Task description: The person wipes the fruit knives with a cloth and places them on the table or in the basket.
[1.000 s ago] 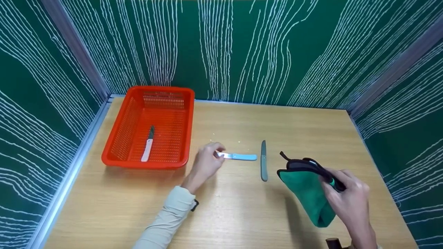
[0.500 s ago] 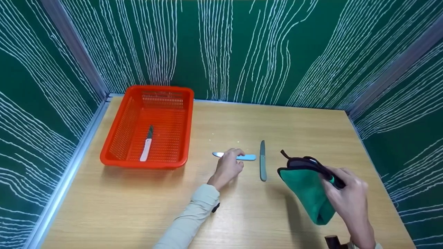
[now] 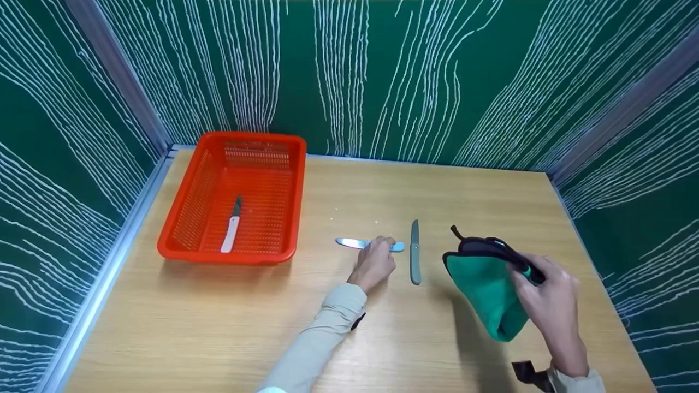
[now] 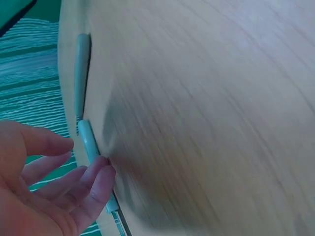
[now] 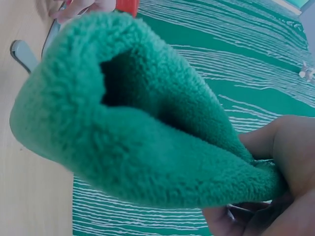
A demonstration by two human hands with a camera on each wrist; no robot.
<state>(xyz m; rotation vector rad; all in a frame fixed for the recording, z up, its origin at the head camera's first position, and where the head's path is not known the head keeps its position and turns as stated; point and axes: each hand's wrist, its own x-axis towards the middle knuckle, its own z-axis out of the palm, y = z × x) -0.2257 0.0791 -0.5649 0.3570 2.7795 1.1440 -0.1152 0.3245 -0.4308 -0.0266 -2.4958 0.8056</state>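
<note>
In the head view, my left hand (image 3: 374,265) is over the handle of a light blue knife (image 3: 354,242) lying crosswise on the table. The left wrist view shows its fingertips (image 4: 106,169) right at the blue handle (image 4: 88,140), with the thumb held apart. Just right of it lies a grey-green knife (image 3: 415,256), blade pointing to the back wall. My right hand (image 3: 549,292) pinches a folded green cloth (image 3: 489,292) with black edging and a small loop, held above the table. Close up, the fluffy cloth (image 5: 142,152) hangs in an open fold.
A red plastic basket (image 3: 300,202) stands at the back left, holding a white-handled knife (image 3: 231,232). Small white crumbs lie behind the blue knife. Green walls (image 3: 297,82) with white wavy lines enclose the wooden table (image 3: 180,327) at the back and sides.
My left hand has moved right along the blue knife, from its blade to its handle. The knife stays in place. My right hand holds the cloth nearly still, slightly farther from me.
</note>
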